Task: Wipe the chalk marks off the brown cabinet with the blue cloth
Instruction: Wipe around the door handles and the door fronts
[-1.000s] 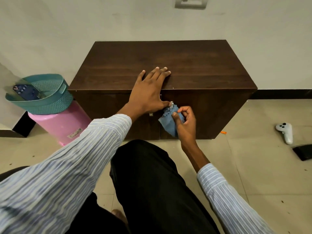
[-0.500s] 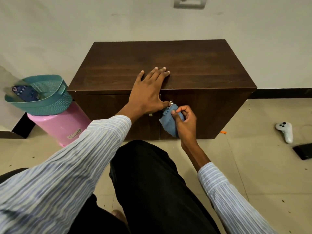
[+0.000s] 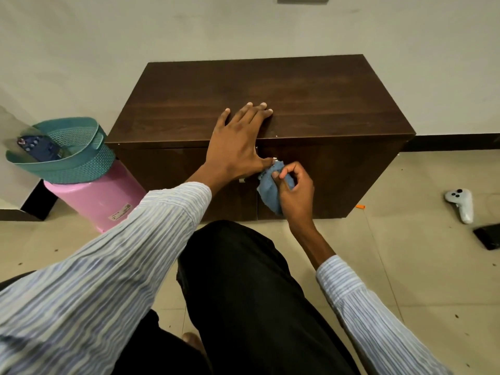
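The brown cabinet (image 3: 311, 87) stands against the wall in front of me. My left hand (image 3: 238, 142) lies flat over its front top edge, fingers spread on the top, thumb down near a small metal door handle. My right hand (image 3: 296, 190) is bunched around the blue cloth (image 3: 267, 188) and presses it against the front of the right door, just below that handle. A faint white speck shows at the door's top edge beside my left thumb; I cannot make out other chalk marks.
A teal basket (image 3: 65, 158) sits on a pink stool (image 3: 97, 201) left of the cabinet. On the tiled floor at right lie a white controller (image 3: 461, 204), a black device (image 3: 489, 235) and a small orange piece (image 3: 359, 206). My dark-trousered knee (image 3: 243, 280) is below.
My right hand with the cloth has shifted slightly up and right on the door front. My left hand has stayed in place on the cabinet edge.
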